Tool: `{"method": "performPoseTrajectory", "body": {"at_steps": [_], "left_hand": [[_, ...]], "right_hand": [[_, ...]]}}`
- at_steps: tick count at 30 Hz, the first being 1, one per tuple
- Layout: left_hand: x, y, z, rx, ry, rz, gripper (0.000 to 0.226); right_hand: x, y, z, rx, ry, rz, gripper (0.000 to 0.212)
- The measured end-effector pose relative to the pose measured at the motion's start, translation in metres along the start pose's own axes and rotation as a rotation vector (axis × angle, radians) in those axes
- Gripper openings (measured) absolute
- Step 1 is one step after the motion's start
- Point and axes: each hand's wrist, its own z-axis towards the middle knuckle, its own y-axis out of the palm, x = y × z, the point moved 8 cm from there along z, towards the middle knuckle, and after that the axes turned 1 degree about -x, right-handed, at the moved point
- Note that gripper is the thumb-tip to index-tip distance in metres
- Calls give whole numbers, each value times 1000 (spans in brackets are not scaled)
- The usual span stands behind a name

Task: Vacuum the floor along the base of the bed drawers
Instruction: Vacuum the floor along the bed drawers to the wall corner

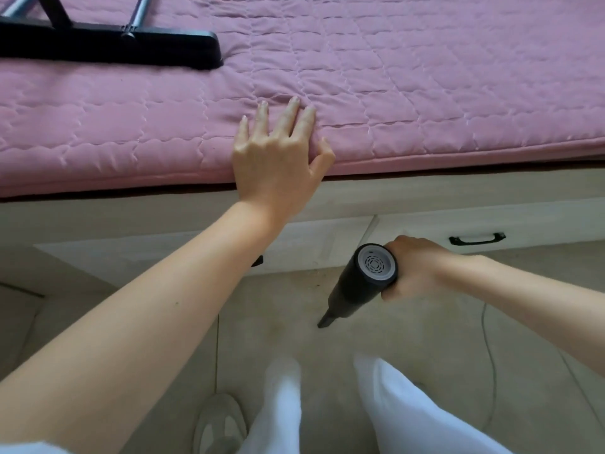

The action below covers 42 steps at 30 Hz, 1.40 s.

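Your right hand has its fingers wrapped around the rear of the handheld vacuum, vented end cap up toward you, nozzle angled down at the floor. The tip sits short of the bed drawers, near the gap between two fronts; can't tell if it touches the tiles. That tilt probably lets the narrow tip reach the drawer base. Your left hand lies flat on the near edge of the pink mattress, fingers spread, gripping nothing, likely a brace while you lean over. A cord trails on the floor to your right; keep it clear. A black bar-shaped frame rests at the mattress's far left.
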Motion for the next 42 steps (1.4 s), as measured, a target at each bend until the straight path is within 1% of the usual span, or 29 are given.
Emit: {"method": "performPoseTrajectory", "body": {"at_steps": [3, 8, 15, 22, 29, 39, 42], "left_hand": [[9, 8, 2, -48, -23, 11, 54], [7, 14, -5, 52, -1, 94, 49], [9, 12, -6, 95, 10, 123, 47], [8, 4, -8, 176, -20, 35, 43], [11, 5, -10, 182, 20, 68, 42], [10, 6, -9, 195, 15, 73, 42], [12, 6, -10, 214, 22, 83, 42]], "right_hand": [[7, 0, 2, -15, -1, -6, 26], [17, 0, 11, 12, -29, 3, 23], [39, 10, 2, 84, 0, 135, 20], [44, 19, -16, 171, -9, 155, 21], [42, 21, -22, 144, -54, 99, 22], [56, 14, -13, 158, -14, 106, 23], [59, 14, -10, 142, -30, 113, 23]]}}
